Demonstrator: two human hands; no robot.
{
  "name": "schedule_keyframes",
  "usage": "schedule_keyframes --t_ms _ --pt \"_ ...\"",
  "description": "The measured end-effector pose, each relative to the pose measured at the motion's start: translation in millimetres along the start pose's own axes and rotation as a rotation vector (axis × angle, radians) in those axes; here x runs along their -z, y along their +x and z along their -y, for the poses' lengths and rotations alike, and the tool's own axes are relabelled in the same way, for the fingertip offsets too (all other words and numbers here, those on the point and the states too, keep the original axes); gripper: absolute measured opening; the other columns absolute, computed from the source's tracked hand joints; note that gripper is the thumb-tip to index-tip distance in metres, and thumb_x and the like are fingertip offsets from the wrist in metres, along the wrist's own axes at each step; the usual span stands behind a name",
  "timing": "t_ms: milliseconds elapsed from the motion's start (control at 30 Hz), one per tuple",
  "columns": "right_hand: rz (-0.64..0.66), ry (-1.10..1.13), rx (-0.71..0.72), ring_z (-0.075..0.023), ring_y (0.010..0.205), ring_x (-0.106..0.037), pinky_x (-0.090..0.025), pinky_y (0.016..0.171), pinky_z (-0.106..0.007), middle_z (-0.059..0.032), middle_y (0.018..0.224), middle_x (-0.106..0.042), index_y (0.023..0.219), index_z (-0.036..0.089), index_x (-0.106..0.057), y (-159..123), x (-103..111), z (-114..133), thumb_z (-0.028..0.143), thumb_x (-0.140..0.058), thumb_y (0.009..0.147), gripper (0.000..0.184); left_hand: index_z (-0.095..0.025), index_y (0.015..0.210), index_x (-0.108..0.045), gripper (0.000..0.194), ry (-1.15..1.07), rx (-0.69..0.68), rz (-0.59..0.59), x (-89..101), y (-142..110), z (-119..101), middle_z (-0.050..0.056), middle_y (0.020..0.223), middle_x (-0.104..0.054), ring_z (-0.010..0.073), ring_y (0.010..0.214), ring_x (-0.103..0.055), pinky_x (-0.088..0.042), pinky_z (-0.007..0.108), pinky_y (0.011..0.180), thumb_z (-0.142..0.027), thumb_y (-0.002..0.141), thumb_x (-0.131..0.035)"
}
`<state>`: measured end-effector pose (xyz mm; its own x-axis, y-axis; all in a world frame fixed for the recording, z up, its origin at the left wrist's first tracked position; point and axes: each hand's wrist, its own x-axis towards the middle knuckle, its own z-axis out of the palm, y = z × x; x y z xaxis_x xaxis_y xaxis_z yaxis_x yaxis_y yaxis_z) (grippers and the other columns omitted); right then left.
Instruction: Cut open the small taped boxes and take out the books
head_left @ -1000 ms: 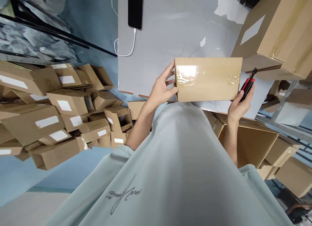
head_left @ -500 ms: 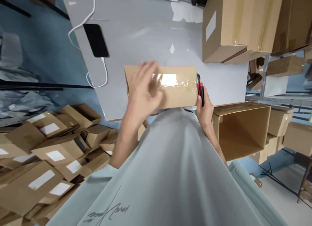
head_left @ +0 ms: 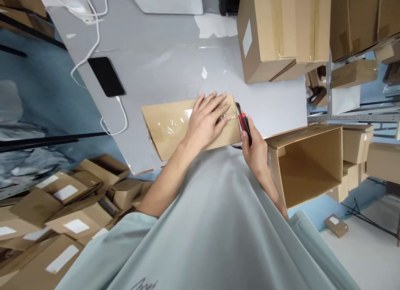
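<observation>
A closed cardboard box (head_left: 168, 129) lies at the front edge of the grey table (head_left: 162, 69), with shiny clear tape along its top. My left hand (head_left: 208, 119) rests flat on the box's right half, fingers stretched out over the tape. In my right hand (head_left: 255, 150) is a red and black utility knife (head_left: 244, 125), held at the box's right end. The knife's tip points away from me, close to the box's edge; whether it touches the cardboard I cannot tell.
A phone (head_left: 106, 76) on a white cable lies at the left, near a laptop-like silver panel (head_left: 171, 0). Large cartons (head_left: 281, 31) stand at the back right. An open carton (head_left: 309, 169) is beside my right arm. Many labelled boxes (head_left: 76, 225) are piled at lower left.
My left hand has come down from above the box's left part and moved right onto its top. The knife has stayed at the right end. The view has shifted, tilting the box slightly.
</observation>
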<state>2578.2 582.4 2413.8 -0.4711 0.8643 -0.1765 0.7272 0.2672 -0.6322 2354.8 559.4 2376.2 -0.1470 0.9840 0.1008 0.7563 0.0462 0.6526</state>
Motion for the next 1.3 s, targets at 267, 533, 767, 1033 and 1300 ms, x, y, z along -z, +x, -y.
schedule_keyframes --t_ms 267,533,767,1033,1300 --pt "0.117 -0.057 -0.103 -0.0349 0.132 -0.079 -0.064 0.109 -0.047 -0.0170 0.135 -0.080 0.183 0.019 -0.038 14.7 11.9 21.5 0.036 -0.035 0.122 0.064 -0.042 0.152 -0.072 0.043 -0.025 0.018 -0.017 -2.4 -0.1 2.5 0.000 0.174 -0.062 0.0334 0.170 -0.049 -0.026 0.068 0.146 -0.060 0.115 -0.061" --pt "0.244 -0.199 -0.164 -0.0319 0.118 -0.081 -0.065 0.099 -0.043 -0.0191 0.137 -0.080 0.182 0.014 -0.037 19.7 21.1 40.6 0.026 -0.033 0.121 0.061 -0.041 0.153 -0.071 0.043 0.017 0.018 -0.025 -3.1 -2.3 2.6 0.000 0.174 -0.061 0.0331 0.169 -0.050 -0.027 0.068 0.145 -0.058 0.116 -0.059" --pt "0.309 -0.324 -0.108 -0.0319 0.100 -0.084 -0.068 0.089 -0.042 -0.0233 0.117 -0.083 0.180 0.008 -0.036 43.8 31.5 75.4 0.021 -0.039 0.118 0.063 -0.041 0.155 -0.070 0.042 0.053 0.041 -0.062 -8.7 -4.5 -0.8 0.002 0.174 -0.062 0.0334 0.168 -0.051 -0.029 0.069 0.144 -0.053 0.117 -0.056" --pt "0.327 -0.380 -0.160 -0.0325 0.085 -0.084 -0.068 0.073 -0.040 -0.0215 0.098 -0.084 0.174 0.006 -0.048 20.1 39.4 85.3 0.008 -0.042 0.112 0.062 -0.041 0.155 -0.070 0.041 0.070 0.038 -0.094 -14.4 -8.8 -4.1 0.004 0.173 -0.063 0.0335 0.167 -0.053 -0.030 0.068 0.143 -0.051 0.118 -0.055" --pt "0.352 -0.465 -0.166 -0.0281 0.082 -0.083 -0.066 0.070 -0.034 -0.0175 0.099 -0.084 0.176 0.010 -0.046 8.5 38.2 75.6 0.003 -0.048 0.109 0.068 -0.041 0.158 -0.067 0.045 0.079 0.054 -0.083 -12.1 -9.7 -4.4 0.004 0.174 -0.062 0.0340 0.167 -0.052 -0.030 0.068 0.143 -0.056 0.118 -0.053"
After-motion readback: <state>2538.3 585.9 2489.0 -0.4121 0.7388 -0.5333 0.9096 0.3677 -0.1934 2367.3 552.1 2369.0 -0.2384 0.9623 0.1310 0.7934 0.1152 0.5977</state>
